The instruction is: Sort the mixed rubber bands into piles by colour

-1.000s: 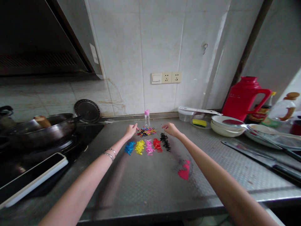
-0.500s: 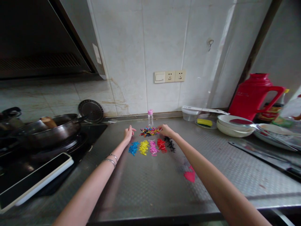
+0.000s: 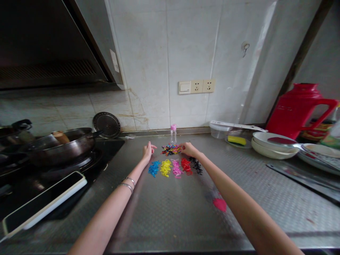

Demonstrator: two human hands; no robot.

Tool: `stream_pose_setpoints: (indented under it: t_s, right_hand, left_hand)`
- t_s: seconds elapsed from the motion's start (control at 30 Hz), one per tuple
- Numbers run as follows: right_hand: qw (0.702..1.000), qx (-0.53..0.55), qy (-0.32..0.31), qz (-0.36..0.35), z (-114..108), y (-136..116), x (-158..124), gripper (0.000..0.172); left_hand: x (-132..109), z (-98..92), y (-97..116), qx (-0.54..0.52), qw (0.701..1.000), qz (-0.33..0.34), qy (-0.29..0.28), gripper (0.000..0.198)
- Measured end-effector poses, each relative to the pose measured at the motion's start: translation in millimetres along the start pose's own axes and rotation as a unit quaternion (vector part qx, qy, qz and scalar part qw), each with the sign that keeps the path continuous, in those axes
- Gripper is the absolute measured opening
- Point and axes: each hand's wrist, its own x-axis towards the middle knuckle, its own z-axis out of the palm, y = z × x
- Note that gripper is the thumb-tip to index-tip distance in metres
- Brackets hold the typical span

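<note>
Stainless-steel countertop (image 3: 148,212) is filling the lower frame. At centre, our right hand (image 3: 190,149) is resting at the mixed pile (image 3: 171,149), fingertips drawn together; our left hand (image 3: 148,152) is hovering left of it, fingers parted, seemingly empty. Below, blue (image 3: 153,168), yellow (image 3: 165,168), pink (image 3: 176,168), red (image 3: 186,166) and black heaps (image 3: 196,165) are lying separately, presumably keeping colours apart. We are not making out whether the right fingertips are pinching any band-like piece.

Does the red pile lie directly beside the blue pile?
No, the yellow pile and the pink pile lie between the blue pile and the red pile.
</note>
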Motion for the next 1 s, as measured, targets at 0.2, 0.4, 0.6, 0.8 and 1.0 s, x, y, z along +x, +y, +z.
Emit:
stream_pose_setpoints:
  t_s: [0.2, 0.4, 0.6, 0.8, 1.0]
  right_hand:
    - [0.996, 0.071, 0.042, 0.018, -12.4, -6.6, -4.2, 0.029]
    - [0.992, 0.106, 0.015, -0.07, -2.1, -26.7, -11.5, 0.027]
    - [0.987, 0.088, -0.025, -0.131, 9.7, -37.6, -15.6, 0.03]
    - [0.989, 0.117, 0.017, -0.093, 4.7, -24.4, -19.4, 0.025]
    - [0.989, 0.127, 0.057, -0.042, -11.2, -13.5, -31.3, 0.022]
  left_hand:
    - [3.8, 0.8, -6.9, 0.029, 1.0, 0.008, 0.002, 0.065]
    - [3.2, 1.0, -7.8, 0.045, 0.999, 0.022, -0.003, 0.062]
    - [-1.0, 0.8, -4.6, 0.07, 0.996, 0.047, -0.018, 0.054]
    - [-1.7, 3.2, -3.6, 0.077, 0.994, 0.07, -0.045, 0.039]
    - [0.4, 5.2, -0.4, 0.133, 0.988, 0.065, -0.046, 0.032]
